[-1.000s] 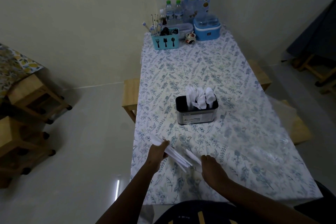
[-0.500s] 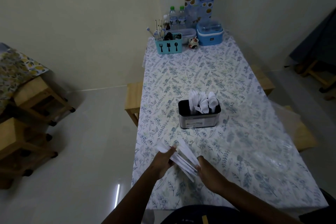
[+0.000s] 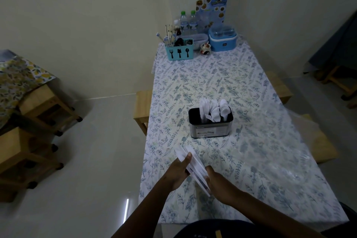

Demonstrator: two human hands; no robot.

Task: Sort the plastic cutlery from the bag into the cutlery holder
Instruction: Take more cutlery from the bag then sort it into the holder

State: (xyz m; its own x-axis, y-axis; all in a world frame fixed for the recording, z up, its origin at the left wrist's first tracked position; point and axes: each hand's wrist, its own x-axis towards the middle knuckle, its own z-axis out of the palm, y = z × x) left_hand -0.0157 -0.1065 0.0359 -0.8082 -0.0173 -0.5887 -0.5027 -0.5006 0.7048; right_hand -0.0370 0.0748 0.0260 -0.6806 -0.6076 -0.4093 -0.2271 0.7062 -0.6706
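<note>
A bundle of white plastic cutlery (image 3: pixel 193 166) is held between both hands above the near left part of the table. My left hand (image 3: pixel 178 173) grips it from the left, thumb on top. My right hand (image 3: pixel 218 181) holds its lower right end. Further up the table stands the black-topped metal cutlery holder (image 3: pixel 211 127), with white forks, spoons and knives upright in its middle and right sections. A crumpled clear plastic bag (image 3: pixel 301 131) lies on the table's right side.
The table has a floral cloth (image 3: pixel 202 75). At its far end stand a blue cutlery caddy (image 3: pixel 179 51), water bottles (image 3: pixel 188 23), a blue lidded container (image 3: pixel 222 37) and a menu card (image 3: pixel 211 10). Wooden stools (image 3: pixel 142 108) flank the table; more stools stand on the left floor.
The bundle has been lifted and gathered more upright between my hands. My right hand has closed in against its lower end.
</note>
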